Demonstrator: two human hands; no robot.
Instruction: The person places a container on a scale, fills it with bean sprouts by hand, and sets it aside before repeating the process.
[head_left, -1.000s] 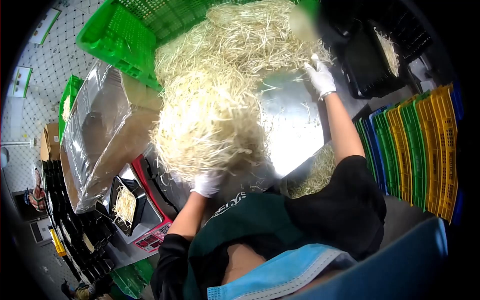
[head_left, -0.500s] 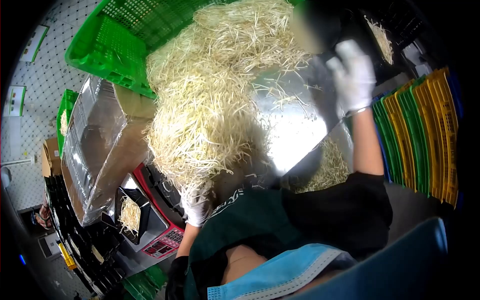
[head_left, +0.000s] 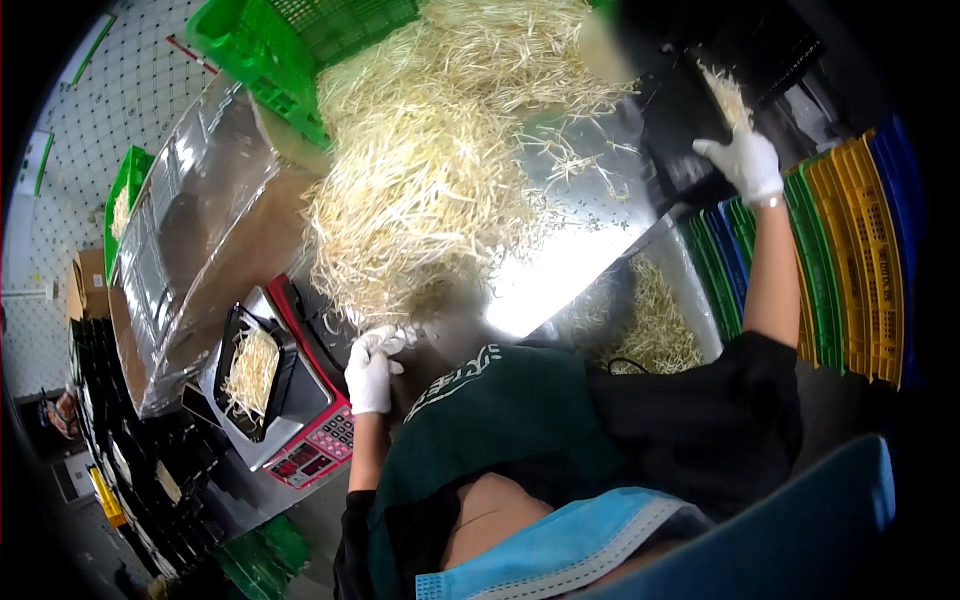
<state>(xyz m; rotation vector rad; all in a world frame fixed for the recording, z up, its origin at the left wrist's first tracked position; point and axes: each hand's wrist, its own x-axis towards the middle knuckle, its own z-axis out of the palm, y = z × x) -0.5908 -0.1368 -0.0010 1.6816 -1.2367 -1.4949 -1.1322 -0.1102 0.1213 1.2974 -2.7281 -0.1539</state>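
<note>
Sprouts [head_left: 425, 170] heaped on the metal table [head_left: 565, 275] are best handled loosely to prevent snapping, the left hand [head_left: 370, 372] being held with curled fingers at the near edge, any pinch unclear, the right hand [head_left: 748, 165] with thumb spread beside a smaller bunch [head_left: 724, 92].

Metal table [head_left: 570, 275] w/ big sprout pile [head_left: 415, 190] on it; loose sprouts [head_left: 572, 165] R of pile; red scale [head_left: 305, 393] L of pile, nr side.

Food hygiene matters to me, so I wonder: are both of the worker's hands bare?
No, the left hand and right hand are both gloved in white.
</note>
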